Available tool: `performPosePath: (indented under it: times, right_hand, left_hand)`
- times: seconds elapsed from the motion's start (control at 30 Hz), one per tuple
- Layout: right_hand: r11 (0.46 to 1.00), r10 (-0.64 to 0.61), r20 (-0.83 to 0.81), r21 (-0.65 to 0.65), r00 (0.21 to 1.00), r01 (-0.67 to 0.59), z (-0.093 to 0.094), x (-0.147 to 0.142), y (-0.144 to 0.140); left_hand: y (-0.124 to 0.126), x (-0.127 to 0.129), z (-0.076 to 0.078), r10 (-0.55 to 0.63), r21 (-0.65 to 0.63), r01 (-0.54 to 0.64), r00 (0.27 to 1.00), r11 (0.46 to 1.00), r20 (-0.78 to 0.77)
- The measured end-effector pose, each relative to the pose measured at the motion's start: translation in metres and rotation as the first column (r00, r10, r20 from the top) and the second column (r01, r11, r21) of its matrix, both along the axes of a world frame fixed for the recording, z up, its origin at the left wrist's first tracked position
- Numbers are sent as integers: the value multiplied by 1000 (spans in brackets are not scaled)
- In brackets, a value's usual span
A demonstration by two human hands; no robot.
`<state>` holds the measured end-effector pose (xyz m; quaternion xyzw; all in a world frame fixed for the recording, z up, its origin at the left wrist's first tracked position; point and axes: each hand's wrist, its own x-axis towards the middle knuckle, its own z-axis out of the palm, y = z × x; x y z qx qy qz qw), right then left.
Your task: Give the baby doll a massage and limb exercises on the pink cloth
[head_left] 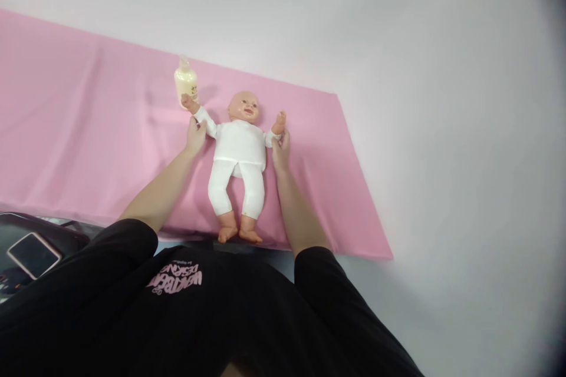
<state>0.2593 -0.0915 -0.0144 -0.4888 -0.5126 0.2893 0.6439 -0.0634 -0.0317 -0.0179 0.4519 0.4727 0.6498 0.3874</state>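
A baby doll in a white top and white trousers lies on its back on the pink padded table, feet toward me. Its bare feet reach the table's near edge, and both its arms are raised out to the sides. My left hand is closed on the doll's sleeve at the arm on the left. On the other side, my right hand pinches the sleeve of the doll's other arm near the wrist. Some white specks show on the doll's face. A pump bottle with pale yellow contents stands upright just beyond the doll's left-side hand.
The pink table cover runs on to the left and ends at the right past the doll. A phone lies on a dark surface at the lower left. Pale floor or wall surrounds the table.
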Motion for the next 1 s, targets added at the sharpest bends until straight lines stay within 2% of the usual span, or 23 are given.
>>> performPosePath:
  times: [0.27, 0.47, 0.73, 1.0]
  right_hand:
    - [998, 6, -84, -64, 996, -12, 9, -3, -5]
    - [998, -6, -12, -55, 1000, 5, 2, 0, 0]
    - [1000, -5, -3, -13, 1000, 5, -1, 1, 1]
    - [999, 6, 2, -51, 1000, -6, 0, 1, 0]
  left_hand:
    - [3, -2, -3, -1, 10, 1, 1000, 1000, -5]
    - [6, -2, -7, 14, 8, -14, 1000, 1000, -14]
    - [11, -3, -14, 12, 32, -11, 999, 999, -34]
    - [7, -3, -9, -2, 7, 3, 999, 1000, -42]
